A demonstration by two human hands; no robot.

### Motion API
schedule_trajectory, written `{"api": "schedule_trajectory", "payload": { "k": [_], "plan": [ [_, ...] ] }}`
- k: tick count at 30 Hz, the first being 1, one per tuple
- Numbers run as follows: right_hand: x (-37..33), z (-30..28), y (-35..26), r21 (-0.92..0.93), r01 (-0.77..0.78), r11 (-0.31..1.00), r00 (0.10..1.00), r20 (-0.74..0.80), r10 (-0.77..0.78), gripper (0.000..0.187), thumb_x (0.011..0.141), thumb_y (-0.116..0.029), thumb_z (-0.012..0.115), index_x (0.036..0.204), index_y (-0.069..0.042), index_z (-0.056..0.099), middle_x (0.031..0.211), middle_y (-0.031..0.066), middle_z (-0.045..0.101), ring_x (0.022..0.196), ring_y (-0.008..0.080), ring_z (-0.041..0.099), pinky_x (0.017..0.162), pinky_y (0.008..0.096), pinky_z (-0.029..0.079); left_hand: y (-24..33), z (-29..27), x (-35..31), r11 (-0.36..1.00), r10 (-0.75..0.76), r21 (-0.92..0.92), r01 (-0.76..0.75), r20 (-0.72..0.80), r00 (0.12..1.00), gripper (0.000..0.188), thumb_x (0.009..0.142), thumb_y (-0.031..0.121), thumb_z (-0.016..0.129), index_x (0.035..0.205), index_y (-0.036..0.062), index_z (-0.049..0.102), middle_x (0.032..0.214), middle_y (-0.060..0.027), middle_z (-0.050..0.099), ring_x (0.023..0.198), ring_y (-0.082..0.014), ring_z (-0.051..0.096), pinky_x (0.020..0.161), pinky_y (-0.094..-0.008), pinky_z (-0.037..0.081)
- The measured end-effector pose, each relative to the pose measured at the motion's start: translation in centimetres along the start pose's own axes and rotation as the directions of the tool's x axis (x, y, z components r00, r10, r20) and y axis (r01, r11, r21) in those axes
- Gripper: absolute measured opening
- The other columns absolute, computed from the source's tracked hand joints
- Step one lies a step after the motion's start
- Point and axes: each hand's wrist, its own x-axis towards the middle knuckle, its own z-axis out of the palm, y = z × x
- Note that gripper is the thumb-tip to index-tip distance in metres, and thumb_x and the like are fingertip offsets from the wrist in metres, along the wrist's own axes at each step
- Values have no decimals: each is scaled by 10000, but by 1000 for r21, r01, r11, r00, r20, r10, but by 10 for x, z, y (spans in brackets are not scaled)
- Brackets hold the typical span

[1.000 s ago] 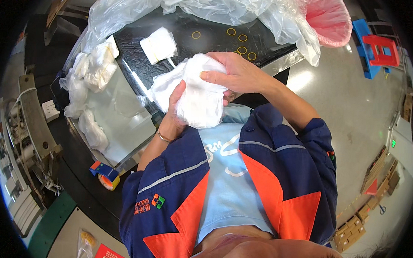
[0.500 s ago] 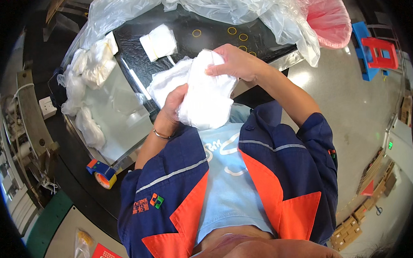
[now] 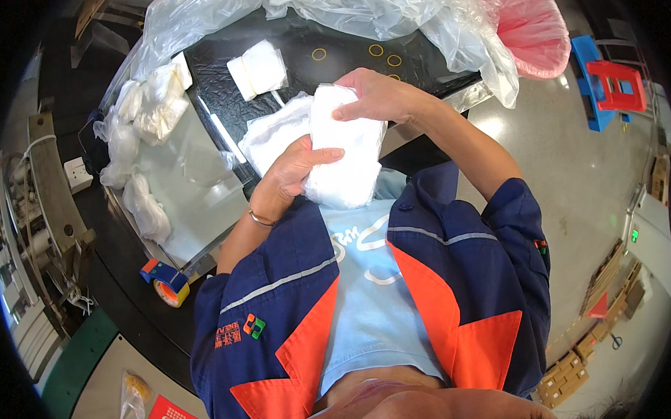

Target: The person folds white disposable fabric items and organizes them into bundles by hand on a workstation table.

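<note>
A folded stack of thin white plastic bags [image 3: 345,165] is held up before my chest between both hands. My left hand [image 3: 298,166] grips its left edge, with the thumb lying across the front. At the upper right corner my right hand [image 3: 382,97] pinches the stack, thumb on top and fingers behind. More white bags [image 3: 277,134] lie just left of the stack, partly hidden by it. Farther off on the black surface [image 3: 300,33] rests a bundle of white bags [image 3: 259,70] with a yellow band round it. Several yellow rubber bands [image 3: 376,50] are scattered to its right.
Bundled white bags [image 3: 158,105] and a crumpled bag [image 3: 145,209] line the table's left side. A tape dispenser [image 3: 165,282] sits near its corner. Clear plastic sheeting [image 3: 388,12] drapes the far edge, beside a pink bag-lined bin [image 3: 536,32]. Red and blue stools [image 3: 616,85] stand right.
My left thumb has come over the front of the stack, and that hand has shifted slightly right. The stack stands a little more upright. My right hand keeps its pinch.
</note>
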Motion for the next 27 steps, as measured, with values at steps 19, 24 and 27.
{"api": "schedule_trajectory", "payload": {
  "k": [19, 24, 27],
  "plan": [
    [-79, 56, -13, -847, 472, 244, 639, 138, -757, 112, 708, -146, 583, 786, -72, 616, 825, 23, 554, 876, 187, 534, 846, 366, 397, 4, -3, 2, 972, 160, -162, -169, -67, 985, 398, 916, 95, 581, 1288, -14, 489, 1196, -136, 606, 1045, -246, 630, 881, -379, 539],
    [-77, 58, -10, -813, 518, 267, 594, 117, -796, 108, 705, -144, 604, 786, -73, 600, 816, 16, 553, 825, 180, 541, 842, 369, 398, 1, -9, 7, 868, 172, -485, -107, 91, 981, 456, 994, 288, 467, 1335, -12, 438, 1278, -152, 562, 1146, -258, 578, 973, -403, 479],
    [-75, 58, -7, -776, 548, 313, 583, 87, -808, 111, 696, -121, 633, 792, -77, 599, 816, 12, 562, 794, 177, 548, 797, 351, 403, 0, -4, 7, 886, 161, -447, -123, 48, 986, 474, 1010, 322, 428, 1348, -10, 424, 1297, -155, 550, 1168, -259, 565, 991, -405, 465]
  ]
}}
